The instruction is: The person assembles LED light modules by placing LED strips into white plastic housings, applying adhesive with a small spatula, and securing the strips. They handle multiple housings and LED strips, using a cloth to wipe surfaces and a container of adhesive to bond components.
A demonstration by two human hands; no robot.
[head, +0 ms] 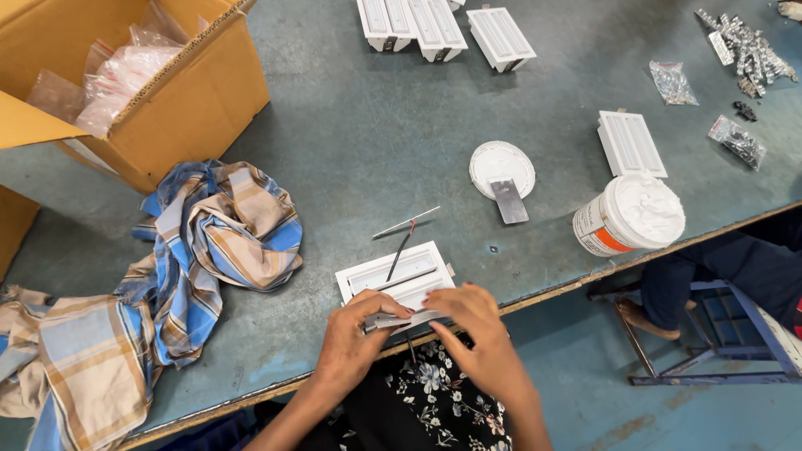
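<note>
My left hand (351,338) and right hand (476,321) are both pinched shut on a thin metal strip (399,320), held flat at the near edge of the surface (359,134). It's just in front of a white rectangular frame (393,276) with a wire (399,255) in it. Plaid cloth (217,230) left, white tub (631,215) right.

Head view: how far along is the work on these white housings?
Looks done: three white housings lie grouped at the table's far edge, though I can't confirm they're finished. In hand: both the left hand and right hand pinch a thin metal strip at the near edge of an open housing with wires sticking out. Left: another housing waits beside the paste tub.
</note>
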